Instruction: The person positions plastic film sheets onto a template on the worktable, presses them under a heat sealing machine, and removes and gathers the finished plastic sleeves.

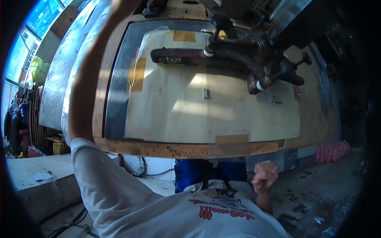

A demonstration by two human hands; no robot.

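Note:
My left arm [84, 83] stretches forward along the left side of a wood-edged work surface [174, 150]. Its hand lies beyond the top edge of the picture. My right hand [265, 176] is curled into a fist beside my body, just below the surface's near edge; nothing sticks out of it, and its inside is hidden. On the surface lies a large cream sheet [166, 115] with brown tape [137, 74] at its edges. A small grey block [205, 93] rests near the sheet's middle. Over its far part hangs a long dark bar [178, 56], held by a metal clamp arm [260, 59].
Black knobs [221, 24] stick out from the clamp arm, and a thick metal column [297, 20] rises at the far right. A long pale table [59, 79] runs along the left. A pink bundle [332, 151] lies at the right. Cables [75, 220] trail at lower left.

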